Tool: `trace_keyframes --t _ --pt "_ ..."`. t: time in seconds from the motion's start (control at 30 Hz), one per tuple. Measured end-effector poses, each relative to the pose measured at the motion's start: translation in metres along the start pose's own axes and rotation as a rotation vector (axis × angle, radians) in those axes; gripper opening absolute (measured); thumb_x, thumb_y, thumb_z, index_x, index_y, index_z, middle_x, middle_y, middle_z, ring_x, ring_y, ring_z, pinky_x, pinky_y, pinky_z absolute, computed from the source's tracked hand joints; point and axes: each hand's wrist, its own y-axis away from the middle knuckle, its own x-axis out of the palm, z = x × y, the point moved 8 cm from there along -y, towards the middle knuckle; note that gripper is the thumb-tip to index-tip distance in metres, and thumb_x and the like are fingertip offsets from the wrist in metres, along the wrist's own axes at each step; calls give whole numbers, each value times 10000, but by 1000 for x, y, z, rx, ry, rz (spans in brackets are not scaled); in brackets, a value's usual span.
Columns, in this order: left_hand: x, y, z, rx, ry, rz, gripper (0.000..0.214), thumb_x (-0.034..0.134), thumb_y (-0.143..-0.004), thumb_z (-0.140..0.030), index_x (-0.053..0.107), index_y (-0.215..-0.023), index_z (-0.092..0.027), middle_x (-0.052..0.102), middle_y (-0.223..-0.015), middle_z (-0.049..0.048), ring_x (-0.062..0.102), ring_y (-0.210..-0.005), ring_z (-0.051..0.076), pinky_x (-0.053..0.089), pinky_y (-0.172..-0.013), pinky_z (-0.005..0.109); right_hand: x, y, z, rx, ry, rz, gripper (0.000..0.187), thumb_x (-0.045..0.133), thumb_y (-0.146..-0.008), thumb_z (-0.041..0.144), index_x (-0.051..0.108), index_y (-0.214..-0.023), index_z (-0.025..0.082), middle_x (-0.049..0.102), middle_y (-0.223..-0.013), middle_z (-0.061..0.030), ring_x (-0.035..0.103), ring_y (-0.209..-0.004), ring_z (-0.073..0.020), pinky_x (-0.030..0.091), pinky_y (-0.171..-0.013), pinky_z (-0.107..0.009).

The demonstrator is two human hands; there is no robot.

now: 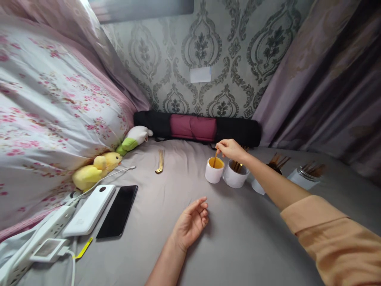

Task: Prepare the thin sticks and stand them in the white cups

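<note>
My right hand (231, 149) pinches the upper end of a thin brown stick (215, 161). The stick's lower part is inside a white cup with a yellow inside (214, 175). Beside that cup, under my right wrist, stands a wider white container (235, 180) with several dark thin sticks in it, partly covered by my hand. My left hand (193, 222) rests palm up on the grey sheet, its fingers loosely curled with nothing in them. Several gold-coloured sticks with bent ends (160, 162) lie together on the sheet to the left of the cups.
Farther right stand another white container (258, 186) and a jar (303, 178), both holding sticks. At left lie a black phone (117, 212), a white power bank (90, 210), a power strip (38, 240) and plush toys (97, 171). A black-and-maroon roll (193, 128) lines the wall.
</note>
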Motion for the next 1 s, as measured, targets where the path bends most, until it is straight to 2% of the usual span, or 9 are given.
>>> trace_keyframes --t 0.2,0.43,0.67,1.0 --pt "-1 -2 0 -3 6 17 213 556 -773 -174 572 -973 -103 600 -759 29 547 -596 72 414 -520 182 -1 -2 -3 15 -3 8 255 427 -844 305 612 -783 140 668 -693 -30 512 -416 -48 385 -435 -146" --pt "0 -1 -1 4 2 -18 202 556 -775 -179 576 -961 -101 598 -747 34 544 -586 70 407 -510 181 -1 -3 -5 36 -46 2 289 409 -857 327 617 -808 133 664 -683 -41 501 -395 -49 348 -377 -144" --pt "0 -1 -2 -2 -12 -33 198 562 -774 -192 578 -952 -106 595 -746 30 543 -582 63 400 -501 175 -2 -4 -9 106 -115 0 333 403 -857 379 602 -804 117 667 -712 -66 477 -382 -48 324 -327 -146" --pt "0 -3 -2 -3 18 23 205 549 -783 -179 576 -971 -102 612 -763 41 554 -593 75 427 -526 185 -10 -5 -12 118 -115 -23 327 395 -858 360 601 -786 117 658 -712 -74 484 -385 -59 328 -314 -156"
